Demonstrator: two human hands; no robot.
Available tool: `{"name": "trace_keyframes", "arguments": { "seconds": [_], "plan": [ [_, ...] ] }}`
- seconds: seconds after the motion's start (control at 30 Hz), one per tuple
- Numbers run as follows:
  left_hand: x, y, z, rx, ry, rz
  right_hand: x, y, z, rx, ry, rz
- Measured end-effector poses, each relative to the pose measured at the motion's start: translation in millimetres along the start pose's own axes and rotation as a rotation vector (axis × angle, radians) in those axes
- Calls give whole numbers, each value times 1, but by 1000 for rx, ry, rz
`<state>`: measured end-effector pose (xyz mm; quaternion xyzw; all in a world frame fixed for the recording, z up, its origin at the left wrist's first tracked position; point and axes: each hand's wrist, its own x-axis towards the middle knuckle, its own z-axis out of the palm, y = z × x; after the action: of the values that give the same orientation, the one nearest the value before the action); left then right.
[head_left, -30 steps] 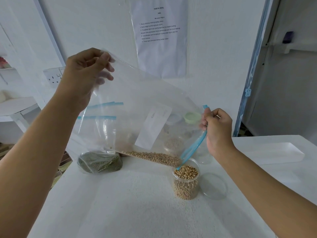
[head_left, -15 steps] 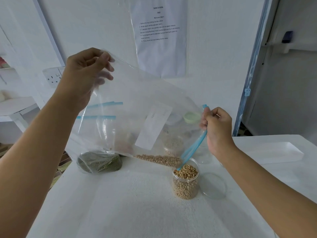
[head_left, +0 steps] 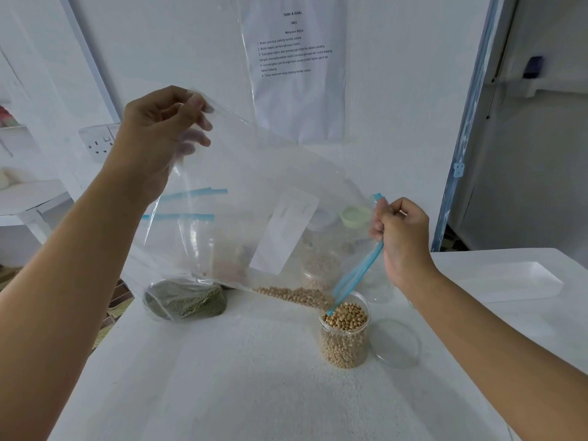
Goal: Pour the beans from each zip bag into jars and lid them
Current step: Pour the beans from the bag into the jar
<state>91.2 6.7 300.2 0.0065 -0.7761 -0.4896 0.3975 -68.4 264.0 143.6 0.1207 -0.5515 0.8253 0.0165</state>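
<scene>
A large clear zip bag (head_left: 241,192) with a blue zip strip hangs tilted over the table. My left hand (head_left: 159,135) pinches its raised bottom corner. My right hand (head_left: 401,237) grips the blue zip end, which points down into an open clear jar (head_left: 345,342) nearly full of tan beans. A small heap of tan beans (head_left: 296,296) lies along the bag's low edge just left of the jar mouth. The jar's clear lid (head_left: 396,343) lies flat on the table to its right.
A zip bag of green beans (head_left: 184,300) lies at the table's left. Behind the held bag stand other jars, one with a pale green lid (head_left: 354,215), and more zip bags. A white tray (head_left: 509,281) sits at right. A printed sheet (head_left: 296,68) hangs on the wall.
The heap of beans in the bag has shrunk and slid toward the jar. The jar looks slightly fuller. Both hands have hardly moved.
</scene>
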Motion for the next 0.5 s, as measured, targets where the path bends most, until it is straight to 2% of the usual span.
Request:
{"name": "trace_keyframes", "arguments": {
  "seconds": [0.5],
  "plan": [
    [8, 7, 11, 150, -73, 74, 3, 13, -7, -67, 108, -5]
  ]
}}
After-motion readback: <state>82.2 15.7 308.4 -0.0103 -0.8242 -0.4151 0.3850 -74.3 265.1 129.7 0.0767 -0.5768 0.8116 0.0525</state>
